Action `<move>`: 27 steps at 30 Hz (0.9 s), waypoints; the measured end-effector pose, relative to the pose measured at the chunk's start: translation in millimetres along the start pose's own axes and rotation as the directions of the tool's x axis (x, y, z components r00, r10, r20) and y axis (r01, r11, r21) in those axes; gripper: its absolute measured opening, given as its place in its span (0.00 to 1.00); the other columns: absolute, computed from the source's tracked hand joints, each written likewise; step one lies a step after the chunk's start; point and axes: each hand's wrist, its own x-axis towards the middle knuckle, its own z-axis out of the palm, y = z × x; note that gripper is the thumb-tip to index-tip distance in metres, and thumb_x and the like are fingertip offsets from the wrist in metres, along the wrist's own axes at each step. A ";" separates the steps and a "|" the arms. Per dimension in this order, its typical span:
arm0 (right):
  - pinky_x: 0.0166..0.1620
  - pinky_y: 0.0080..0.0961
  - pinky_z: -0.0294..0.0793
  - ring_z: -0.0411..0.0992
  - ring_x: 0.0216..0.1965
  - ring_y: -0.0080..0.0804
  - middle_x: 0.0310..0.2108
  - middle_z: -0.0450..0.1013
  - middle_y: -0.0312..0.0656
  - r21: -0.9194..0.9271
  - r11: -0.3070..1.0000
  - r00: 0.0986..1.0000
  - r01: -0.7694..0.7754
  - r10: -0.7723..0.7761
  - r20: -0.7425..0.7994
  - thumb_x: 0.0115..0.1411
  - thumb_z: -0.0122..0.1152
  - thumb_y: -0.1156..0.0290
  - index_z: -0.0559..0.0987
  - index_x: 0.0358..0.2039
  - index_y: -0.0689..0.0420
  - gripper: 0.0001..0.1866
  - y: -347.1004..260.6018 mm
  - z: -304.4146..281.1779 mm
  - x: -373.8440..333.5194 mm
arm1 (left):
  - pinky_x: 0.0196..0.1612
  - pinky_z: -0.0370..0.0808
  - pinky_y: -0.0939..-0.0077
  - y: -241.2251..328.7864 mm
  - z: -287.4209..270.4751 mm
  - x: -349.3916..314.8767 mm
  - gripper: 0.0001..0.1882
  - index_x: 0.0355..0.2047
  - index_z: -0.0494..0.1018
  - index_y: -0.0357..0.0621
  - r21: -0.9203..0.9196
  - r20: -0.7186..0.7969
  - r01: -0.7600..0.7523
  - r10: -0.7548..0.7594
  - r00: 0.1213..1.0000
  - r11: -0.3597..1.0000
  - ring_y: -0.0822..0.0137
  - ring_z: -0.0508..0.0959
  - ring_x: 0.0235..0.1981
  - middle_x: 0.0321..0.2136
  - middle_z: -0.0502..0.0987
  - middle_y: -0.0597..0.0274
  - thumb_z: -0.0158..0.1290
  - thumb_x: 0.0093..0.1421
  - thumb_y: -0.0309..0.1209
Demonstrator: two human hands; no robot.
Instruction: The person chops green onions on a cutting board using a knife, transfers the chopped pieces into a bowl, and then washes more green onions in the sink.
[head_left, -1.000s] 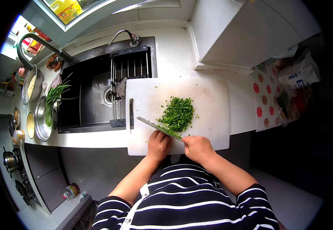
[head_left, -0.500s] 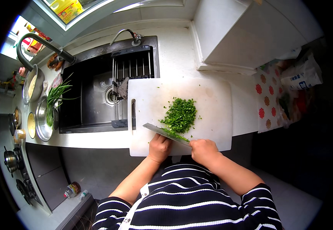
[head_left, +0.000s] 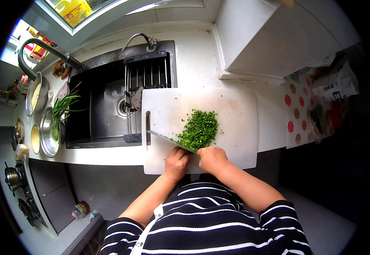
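Observation:
A white cutting board (head_left: 240, 114) lies on the counter, partly over the sink's right side. On it is a heap of finely chopped green chives or scallions (head_left: 200, 127), with loose bits around. My right hand (head_left: 212, 159) is closed round the handle of a kitchen knife (head_left: 165, 138), whose blade points left and slightly away along the heap's near edge. Just on the near side of the blade, my left hand (head_left: 177, 163) rests on the board with its fingers curled in. Whatever lies under those fingers is hidden.
Left of the board is a dark sink (head_left: 104, 114) with a rack (head_left: 151, 74) and faucet (head_left: 31, 40). A steel bowl (head_left: 46, 136) with long green stalks (head_left: 63, 106) stands beyond it. A floral cloth (head_left: 295, 112) covers the counter at right.
My right hand and the knife have moved left and slightly away, so the blade sits closer to the heap. My left hand stays in nearly the same spot.

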 end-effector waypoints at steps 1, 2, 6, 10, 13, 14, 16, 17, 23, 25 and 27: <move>0.42 0.43 0.78 0.78 0.35 0.52 0.31 0.78 0.53 0.052 0.999 0.999 0.003 0.000 -0.044 0.51 0.56 0.71 0.83 0.33 0.56 0.11 4.5 -1.1 -0.3 | 0.33 0.77 0.69 -2.4 1.0 -0.9 0.07 0.26 0.78 0.44 0.001 0.000 -0.017 0.017 1.000 1.000 0.58 0.77 0.35 0.29 0.76 0.62 0.59 0.43 0.23; 0.42 0.43 0.78 0.78 0.35 0.52 0.31 0.78 0.53 0.104 0.995 0.996 0.007 0.002 -0.089 0.51 0.55 0.70 0.83 0.33 0.55 0.11 9.1 -2.2 -0.7 | 0.33 0.77 0.68 -3.8 1.5 -0.8 0.07 0.26 0.78 0.43 0.003 -0.001 -0.033 0.033 0.999 0.999 0.58 0.77 0.35 0.29 0.76 0.62 0.61 0.43 0.23; 0.40 0.45 0.77 0.77 0.34 0.52 0.29 0.78 0.53 0.124 0.992 0.982 -0.029 0.051 -0.183 0.51 0.54 0.71 0.83 0.32 0.54 0.11 23.4 -7.2 -4.4 | 0.33 0.77 0.68 -5.4 5.3 16.7 0.06 0.25 0.78 0.43 -0.022 0.009 -0.042 0.042 0.999 0.999 0.57 0.77 0.34 0.28 0.76 0.62 0.61 0.43 0.23; 0.40 0.45 0.77 0.77 0.32 0.53 0.28 0.78 0.54 0.057 0.998 0.982 0.036 -0.025 -0.185 0.51 0.54 0.71 0.83 0.32 0.55 0.10 18.2 -10.5 -25.2 | 0.32 0.77 0.69 -5.4 7.2 13.3 0.06 0.25 0.78 0.43 -0.015 -0.022 -0.056 0.055 0.998 0.998 0.58 0.77 0.34 0.29 0.76 0.62 0.60 0.43 0.23; 0.40 0.45 0.77 0.77 0.32 0.53 0.27 0.78 0.54 0.002 0.999 0.991 0.038 -0.037 -0.128 0.51 0.53 0.72 0.82 0.31 0.56 0.10 19.9 -11.7 -33.1 | 0.32 0.78 0.71 -3.6 5.7 13.2 0.08 0.27 0.78 0.44 -0.009 -0.009 -0.041 0.041 0.999 0.999 0.60 0.77 0.35 0.31 0.77 0.63 0.56 0.43 0.23; 0.40 0.45 0.77 0.77 0.32 0.53 0.28 0.78 0.54 -0.003 0.999 0.992 0.033 -0.033 -0.120 0.51 0.53 0.72 0.82 0.31 0.56 0.10 20.4 -12.4 -34.3 | 0.32 0.78 0.71 -2.9 4.3 14.7 0.08 0.27 0.78 0.44 -0.006 -0.012 -0.041 0.041 0.999 0.999 0.60 0.77 0.35 0.31 0.77 0.63 0.56 0.44 0.23; 0.40 0.45 0.77 0.77 0.33 0.53 0.28 0.78 0.55 -0.007 1.000 0.994 0.021 -0.022 -0.104 0.51 0.53 0.73 0.82 0.31 0.57 0.10 22.9 -13.0 -37.8 | 0.33 0.78 0.71 -2.2 3.7 14.3 0.08 0.28 0.79 0.44 -0.014 -0.013 -0.040 0.039 0.999 0.999 0.60 0.77 0.35 0.31 0.77 0.63 0.56 0.44 0.23; 0.40 0.45 0.77 0.77 0.33 0.54 0.28 0.78 0.55 -0.005 1.000 0.995 0.016 -0.016 -0.099 0.51 0.53 0.73 0.82 0.31 0.58 0.10 24.7 -14.3 -39.9 | 0.33 0.78 0.71 -2.7 3.9 14.3 0.08 0.28 0.79 0.44 -0.024 -0.013 -0.041 0.040 0.999 0.999 0.60 0.77 0.35 0.31 0.77 0.63 0.56 0.44 0.23; 0.42 0.44 0.77 0.77 0.36 0.54 0.32 0.78 0.55 -0.039 0.999 0.999 -0.033 0.034 0.016 0.50 0.55 0.74 0.82 0.31 0.59 0.10 17.2 -19.6 -27.0 | 0.33 0.78 0.71 -2.3 5.2 14.3 0.08 0.27 0.79 0.44 -0.026 -0.039 -0.044 0.043 0.998 0.999 0.60 0.78 0.35 0.31 0.78 0.63 0.56 0.44 0.24; 0.43 0.44 0.77 0.77 0.37 0.53 0.33 0.78 0.55 -0.035 0.998 0.998 -0.044 0.045 0.040 0.50 0.55 0.74 0.82 0.30 0.60 0.10 10.4 -19.6 -16.7 | 0.34 0.78 0.71 -3.5 5.2 14.8 0.07 0.27 0.79 0.44 -0.028 -0.043 -0.044 0.043 0.998 0.999 0.60 0.78 0.36 0.32 0.78 0.63 0.56 0.44 0.24; 0.43 0.43 0.77 0.77 0.39 0.53 0.34 0.78 0.56 -0.032 0.998 0.997 -0.054 0.056 0.061 0.49 0.55 0.74 0.82 0.29 0.60 0.09 4.2 -18.3 -7.5 | 0.35 0.78 0.71 -3.6 6.3 13.2 0.07 0.27 0.78 0.45 -0.023 -0.045 -0.037 0.036 0.998 0.999 0.60 0.78 0.36 0.32 0.78 0.63 0.56 0.44 0.24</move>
